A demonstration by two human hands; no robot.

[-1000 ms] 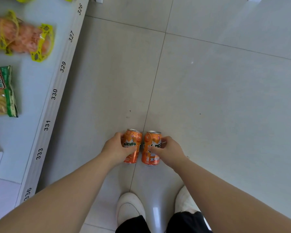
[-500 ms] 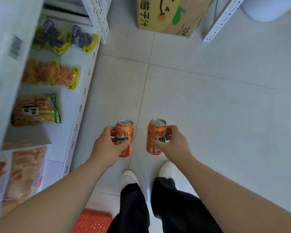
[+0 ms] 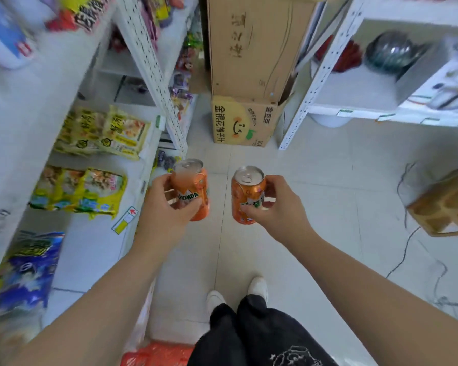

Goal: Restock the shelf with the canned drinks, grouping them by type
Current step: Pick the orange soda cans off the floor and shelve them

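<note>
I hold two orange Mirinda cans upright above the tiled floor. My left hand [image 3: 167, 204] grips the left can [image 3: 193, 188] around its side, close to the edge of the white shelf unit [image 3: 154, 143] on the left. My right hand [image 3: 278, 204] grips the right can [image 3: 246, 194], thumb across its label. The two cans are a hand's width apart, silver tops showing. The left shelves carry snack bags, no cans in sight there.
Stacked cardboard boxes [image 3: 243, 120] stand at the aisle's end. A second white shelf [image 3: 381, 109] rises at the right, with a wooden crate [image 3: 444, 207] and a cable on the floor below. A red basket [image 3: 156, 355] sits by my feet.
Both cans have risen from near the floor to mid height and moved apart. My view has tilted up, bringing the shelves and boxes into sight.
</note>
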